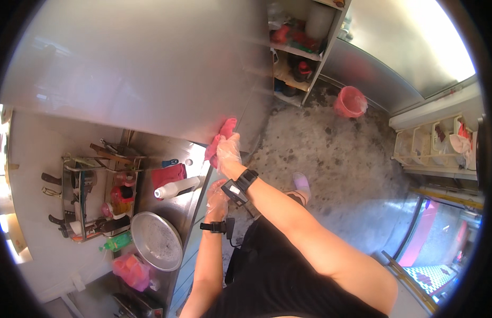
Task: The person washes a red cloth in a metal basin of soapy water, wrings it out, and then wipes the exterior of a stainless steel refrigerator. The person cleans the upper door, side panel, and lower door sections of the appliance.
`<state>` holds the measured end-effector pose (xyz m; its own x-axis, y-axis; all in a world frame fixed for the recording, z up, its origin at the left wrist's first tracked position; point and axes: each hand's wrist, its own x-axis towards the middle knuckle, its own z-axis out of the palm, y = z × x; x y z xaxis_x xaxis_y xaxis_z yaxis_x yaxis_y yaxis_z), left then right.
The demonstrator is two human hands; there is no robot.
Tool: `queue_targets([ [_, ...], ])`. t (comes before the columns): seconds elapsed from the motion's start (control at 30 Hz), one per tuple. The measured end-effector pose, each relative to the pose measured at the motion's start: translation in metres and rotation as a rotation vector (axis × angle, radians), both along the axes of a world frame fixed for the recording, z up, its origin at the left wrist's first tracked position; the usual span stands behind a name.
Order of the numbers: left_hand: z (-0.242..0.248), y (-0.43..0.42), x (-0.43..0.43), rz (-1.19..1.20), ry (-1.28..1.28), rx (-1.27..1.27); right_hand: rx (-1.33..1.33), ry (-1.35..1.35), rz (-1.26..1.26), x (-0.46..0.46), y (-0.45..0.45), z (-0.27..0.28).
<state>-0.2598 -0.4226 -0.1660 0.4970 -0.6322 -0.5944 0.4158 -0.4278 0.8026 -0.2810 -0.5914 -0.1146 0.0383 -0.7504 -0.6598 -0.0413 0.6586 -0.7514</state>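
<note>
My right hand (229, 151), in a clear plastic glove, grips a bunched red cloth (214, 153). The cloth touches the lower edge of a large brushed-metal panel (150, 71). Below it, my left hand (217, 200), also gloved, hangs beside the front edge of a metal counter (186, 212). The device strapped to my right wrist partly covers its fingers, and I cannot make out anything in it. Closest to that hand on the counter lies a white bottle (178, 187), with a folded red cloth (168, 175) behind it.
A metal basin (156, 241), a green bottle (118, 241) and a pink plastic bag (131, 271) stand along the counter. A wire rack (83, 198) holds knives and jars by the wall. Open shelves (295, 77) and a pink bucket (350, 102) are across the stained floor (309, 147).
</note>
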Motion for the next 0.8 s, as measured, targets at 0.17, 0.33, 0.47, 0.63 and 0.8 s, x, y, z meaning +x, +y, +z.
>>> queue_targets([
  [0.17,-0.027,-0.023,-0.011,0.124,0.096,-0.037,-0.014,0.062,-0.056,0.008,-0.026,-0.079],
  [0.33,-0.061,-0.052,-0.023,0.269,0.098,0.092,0.189,-0.306,-0.289,-0.006,-0.095,-0.14],
  [0.47,-0.091,-0.075,-0.036,0.351,0.033,0.037,-0.195,0.092,-0.102,-0.025,-0.169,-0.16],
  [0.63,-0.143,-0.102,-0.039,0.307,-0.257,0.045,-0.519,0.251,-0.055,-0.045,-0.262,-0.167],
  [0.8,-0.203,-0.122,-0.027,0.013,-0.867,0.224,-0.633,0.169,-0.168,-0.052,-0.321,-0.189],
])
